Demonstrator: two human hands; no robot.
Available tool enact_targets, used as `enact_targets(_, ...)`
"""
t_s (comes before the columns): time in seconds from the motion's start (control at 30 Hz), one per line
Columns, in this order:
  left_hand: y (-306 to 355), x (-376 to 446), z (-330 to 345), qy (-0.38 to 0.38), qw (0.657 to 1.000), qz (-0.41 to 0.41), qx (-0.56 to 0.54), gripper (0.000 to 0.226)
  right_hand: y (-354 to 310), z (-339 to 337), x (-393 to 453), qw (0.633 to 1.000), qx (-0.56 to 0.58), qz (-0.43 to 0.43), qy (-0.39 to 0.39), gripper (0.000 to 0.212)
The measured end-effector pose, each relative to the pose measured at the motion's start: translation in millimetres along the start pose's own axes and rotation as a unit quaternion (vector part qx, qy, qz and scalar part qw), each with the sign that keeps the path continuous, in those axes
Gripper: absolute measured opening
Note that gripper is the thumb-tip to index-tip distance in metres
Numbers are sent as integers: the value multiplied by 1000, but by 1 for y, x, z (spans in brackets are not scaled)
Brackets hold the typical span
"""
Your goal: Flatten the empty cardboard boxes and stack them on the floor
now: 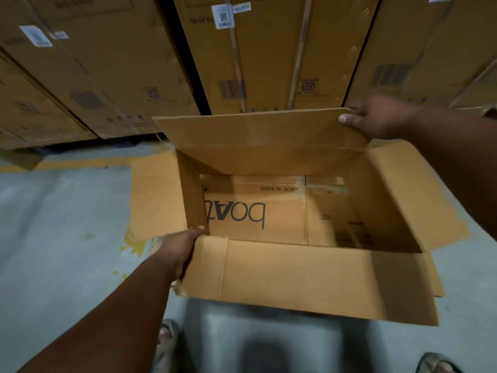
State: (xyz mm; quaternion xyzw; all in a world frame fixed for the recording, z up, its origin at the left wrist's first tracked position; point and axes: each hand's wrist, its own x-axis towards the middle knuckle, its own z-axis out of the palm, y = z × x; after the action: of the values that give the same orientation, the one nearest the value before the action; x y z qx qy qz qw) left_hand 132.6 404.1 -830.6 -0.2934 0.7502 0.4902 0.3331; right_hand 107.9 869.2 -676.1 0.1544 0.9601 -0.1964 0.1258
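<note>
Cardboard cartons (274,55) stand stacked in a wall across the far side, brown, strapped with tape and carrying barcodes and white labels, with dark gaps between the stacks. Below them runs a grey concrete floor (59,224), scuffed, with a worn yellow line near the cartons and yellow paint blotches by the work spot. On the floor lies a flattened sheet (156,195) of cardboard, and over it the open box (295,275) is held up with no bottom, so printing on flattened cardboard shows through it. The right hand (376,118) pinches the far flap at its corner, thumb on top. The left hand (178,250) grips the near left corner, fingers curled round the edge. Two sandalled feet (168,335) show at the bottom edge.
</note>
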Motion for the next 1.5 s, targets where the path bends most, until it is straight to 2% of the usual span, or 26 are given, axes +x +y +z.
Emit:
enact_targets(0.1,20,-10,23,-87,993,18,-73,42,-21,12,-16,998,23,-40,-37,55)
enact_targets(0.17,38,-13,40,-151,981,56,-112,39,-33,33,-30,994,23,-81,-72,53)
enact_targets(0.23,55,-20,56,-184,971,96,-118,34,-38,66,-44,985,18,-129,-113,48)
enact_targets(0.3,61,-26,68,-192,969,130,-79,29,-35,102,-59,978,13,-156,-139,40)
enact_targets(0.4,45,-25,70,-201,973,115,-13,46,-25,138,-79,976,20,-158,-151,19)
enact_targets(0.53,-3,-17,69,-193,976,4,-99,75,-15,156,-94,978,-19,-164,-127,30)
enact_targets(0.6,-35,-11,65,-161,982,-51,-79,88,-17,161,-99,978,-36,-173,-114,32)
enact_targets(0.7,-86,-14,69,-172,977,-102,-71,98,-19,164,-101,980,-46,-171,-94,29)
enact_targets(0.8,-118,-32,101,-161,973,-89,-142,88,-15,172,-101,984,-40,-158,-71,31)
enact_targets(0.9,-131,-30,119,-189,971,-32,-140,102,-10,190,-105,982,-27,-142,-119,34)
enact_targets(0.93,-131,-29,119,-207,970,-18,-123,99,-7,196,-106,981,-24,-141,-133,33)
enact_targets(1.0,-130,-25,113,-215,973,5,-81,78,1,203,-105,981,-19,-135,-136,34)
enact_targets(1.13,-125,-20,113,-122,992,34,24,63,17,216,-102,981,-28,-135,-139,36)
enact_targets(1.23,-123,-18,124,-83,992,-25,-92,35,26,240,-104,975,-57,-167,-132,36)
enact_targets(1.33,-127,-22,131,-70,975,-74,-197,26,35,264,-111,964,-112,-201,-132,29)
enact_targets(1.4,-132,-19,132,-49,974,-85,-202,26,38,280,-121,955,-156,-219,-124,31)
enact_targets(1.5,-146,-13,133,-19,979,-92,-182,26,35,286,-134,937,-214,-226,-159,40)
